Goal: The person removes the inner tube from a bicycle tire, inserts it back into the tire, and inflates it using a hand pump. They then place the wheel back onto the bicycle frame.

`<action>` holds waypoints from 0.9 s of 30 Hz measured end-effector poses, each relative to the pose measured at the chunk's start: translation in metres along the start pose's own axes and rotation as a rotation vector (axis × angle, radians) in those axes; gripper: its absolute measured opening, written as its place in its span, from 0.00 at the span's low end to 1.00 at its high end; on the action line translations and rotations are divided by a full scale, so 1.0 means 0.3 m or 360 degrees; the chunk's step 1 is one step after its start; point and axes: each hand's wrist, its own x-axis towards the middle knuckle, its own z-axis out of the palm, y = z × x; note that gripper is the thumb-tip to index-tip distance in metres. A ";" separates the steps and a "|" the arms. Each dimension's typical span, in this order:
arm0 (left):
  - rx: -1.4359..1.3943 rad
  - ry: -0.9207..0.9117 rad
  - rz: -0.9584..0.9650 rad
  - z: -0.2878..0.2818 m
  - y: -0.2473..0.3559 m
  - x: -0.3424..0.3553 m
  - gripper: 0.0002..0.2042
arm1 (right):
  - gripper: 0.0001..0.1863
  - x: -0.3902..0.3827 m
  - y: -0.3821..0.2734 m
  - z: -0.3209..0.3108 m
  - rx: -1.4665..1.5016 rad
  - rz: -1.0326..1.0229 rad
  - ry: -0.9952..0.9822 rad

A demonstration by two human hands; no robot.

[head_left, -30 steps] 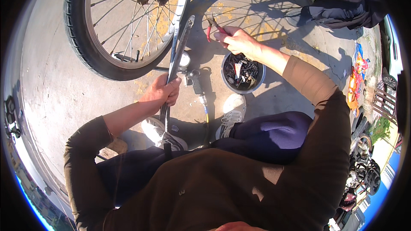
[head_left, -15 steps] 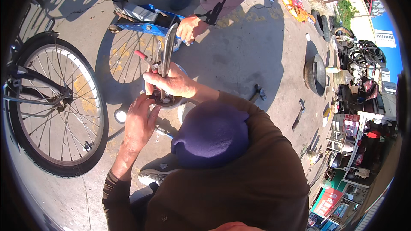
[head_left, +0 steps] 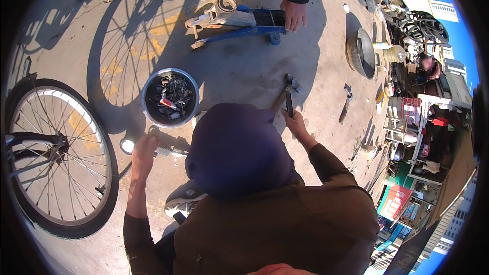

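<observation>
My right hand (head_left: 295, 123) is closed round a slim dark bar (head_left: 289, 102), which stands up from my fingers. Just beyond it, a hammer (head_left: 291, 82) lies on the concrete. My left hand (head_left: 146, 148) is low over the ground, fingers drawn together; whatever they may hold is too small to make out. Beside those fingers lies a spring-like metal part (head_left: 165, 151). A metal bowl (head_left: 144, 103) full of small dark metal pieces sits on the ground past my left hand. A rounded purple cloth shape (head_left: 237, 147) hides the ground between my arms.
Another person's hand (head_left: 294, 16) rests on a blue trolley jack (head_left: 249, 23). A bicycle wheel (head_left: 104, 147) stands at my left. To the right are a metal basin (head_left: 360, 53), a dark-handled tool (head_left: 346, 104) and a cluttered shelf (head_left: 423, 142).
My right hand has left the bowl and moved right, the shiny curved metal piece and red-handled tool gone from it. My left hand is lower. The jack has shifted right, away from the bowl.
</observation>
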 end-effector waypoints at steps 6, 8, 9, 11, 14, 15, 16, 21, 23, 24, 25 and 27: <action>-0.0023 -0.0038 -0.0193 -0.002 -0.043 0.035 0.14 | 0.19 0.004 0.617 -0.291 -0.1107 0.0499 0.0197; -0.0068 0.0018 -0.0200 -0.024 -0.102 0.030 0.14 | 0.14 0.037 0.533 -0.254 -0.1246 0.0621 0.0446; -0.0075 0.0035 -0.0195 -0.027 -0.086 0.026 0.14 | 0.12 0.040 0.421 -0.206 -0.1404 0.0698 0.0392; -0.0122 -0.0014 -0.0185 -0.014 -0.085 0.042 0.13 | 0.12 0.125 0.462 -0.193 -0.1284 -0.0173 0.0442; 0.0255 -0.0132 0.0054 -0.020 -0.047 0.020 0.13 | 0.13 0.190 -0.150 0.207 -0.0713 -0.0461 -0.0207; 0.0357 -0.0153 0.0048 -0.025 -0.012 -0.006 0.13 | 0.15 0.164 -0.352 0.344 -0.0620 -0.0590 -0.0257; 0.0465 -0.0212 0.0074 -0.026 0.046 -0.025 0.13 | 0.18 0.149 -0.457 0.453 -0.0251 -0.0367 -0.0453; 0.0806 -0.0386 0.0158 -0.096 0.204 -0.232 0.12 | 0.22 0.238 -0.458 0.844 0.0211 0.0135 -0.1350; 0.0759 -0.0390 0.0031 -0.137 0.275 -0.335 0.11 | 0.20 0.259 -0.403 0.870 0.0138 0.0213 -0.1294; 0.0796 -0.0371 0.0019 -0.154 0.292 -0.386 0.11 | 0.19 0.262 -0.391 0.869 0.0109 0.0257 -0.1274; 0.0826 -0.0354 0.0014 -0.170 0.296 -0.429 0.12 | 0.19 0.253 -0.378 0.840 -0.0146 -0.0068 -0.1125; 0.0746 -0.0319 -0.0176 -0.185 0.310 -0.493 0.12 | 0.19 0.195 -0.335 0.726 -0.0664 -0.0692 -0.0831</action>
